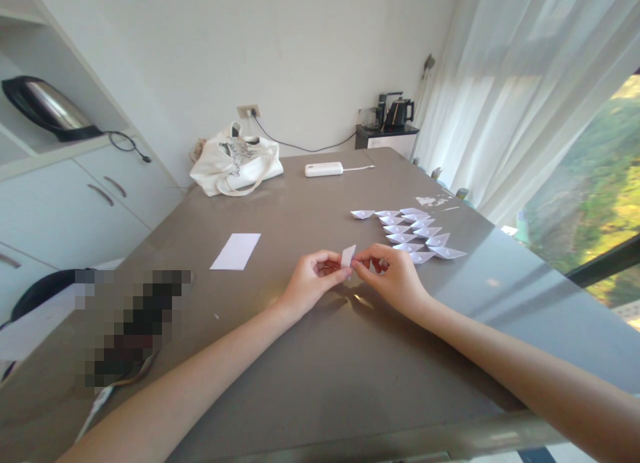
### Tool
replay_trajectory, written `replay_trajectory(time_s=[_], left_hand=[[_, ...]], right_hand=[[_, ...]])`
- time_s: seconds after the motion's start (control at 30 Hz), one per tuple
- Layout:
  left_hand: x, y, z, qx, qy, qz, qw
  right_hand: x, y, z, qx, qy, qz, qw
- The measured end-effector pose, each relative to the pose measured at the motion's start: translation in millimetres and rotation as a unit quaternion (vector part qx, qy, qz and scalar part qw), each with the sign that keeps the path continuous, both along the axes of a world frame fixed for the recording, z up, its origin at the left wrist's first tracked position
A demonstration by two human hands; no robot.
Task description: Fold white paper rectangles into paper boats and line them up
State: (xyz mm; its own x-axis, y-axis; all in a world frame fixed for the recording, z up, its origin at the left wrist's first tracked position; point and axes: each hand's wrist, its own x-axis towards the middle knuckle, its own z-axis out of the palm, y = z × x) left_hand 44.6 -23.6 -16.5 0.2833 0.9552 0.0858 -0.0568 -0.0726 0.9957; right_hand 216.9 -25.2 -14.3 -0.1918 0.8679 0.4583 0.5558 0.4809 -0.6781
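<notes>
A small folded piece of white paper (349,255) is held up just above the table between my two hands. My left hand (316,276) pinches it from the left, thumb in front. On the other side, my right hand (387,271) has thumb and forefinger closed at the paper's right edge. Several white paper boats (400,238) stand in rows beyond and to the right of my right hand. A flat white sheet of paper (236,251) lies to the left of my left hand.
A white handbag (237,163) and a white power bank (324,169) with a short cable rest at the table's (310,209) far side. Paper scraps (433,201) lie near the right edge. A blurred-out dark object (140,329) with a cable sits at the left.
</notes>
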Motion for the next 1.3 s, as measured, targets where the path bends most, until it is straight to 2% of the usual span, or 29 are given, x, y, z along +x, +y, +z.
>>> replay_trajectory(time_s=[0.2,0.3,0.43,0.53,0.63,0.93,1.1,1.17,1.3], left_hand=[[0.0,0.6,0.0,0.002,0.006,0.006,1.0],[-0.4,0.8,-0.6,-0.002,0.003,0.002,1.0],[-0.8,1.4,-1.4,-0.057,-0.062,-0.02,0.996],[-0.7,2.2,-0.7,-0.118,-0.128,-0.052,0.983],[-1.0,3.1,0.8,-0.159,-0.156,-0.073,0.972],[-4.2,3.1,4.3,-0.186,-0.147,-0.125,0.963],[-3.4,2.6,4.2,-0.182,-0.115,-0.115,0.97],[-2.8,2.8,3.9,-0.181,-0.114,-0.107,0.971],[-1.6,3.2,4.2,-0.183,-0.121,-0.106,0.97]], right_hand=[[-0.7,-0.3,-0.4,-0.056,0.025,-0.003,0.998],[-0.5,-0.3,-0.3,-0.06,0.023,-0.002,0.998],[1.1,-0.8,1.4,0.027,-0.022,0.002,0.999],[3.3,-1.6,1.9,0.105,-0.072,0.004,0.992],[5.1,-2.1,1.4,0.154,-0.105,0.004,0.983],[4.2,-4.8,2.0,0.184,-0.156,0.006,0.971],[3.8,-5.0,3.9,0.162,-0.14,0.022,0.977],[3.9,-3.6,5.8,0.124,-0.1,0.037,0.986],[3.6,0.1,6.6,0.005,0.046,0.046,0.998]])
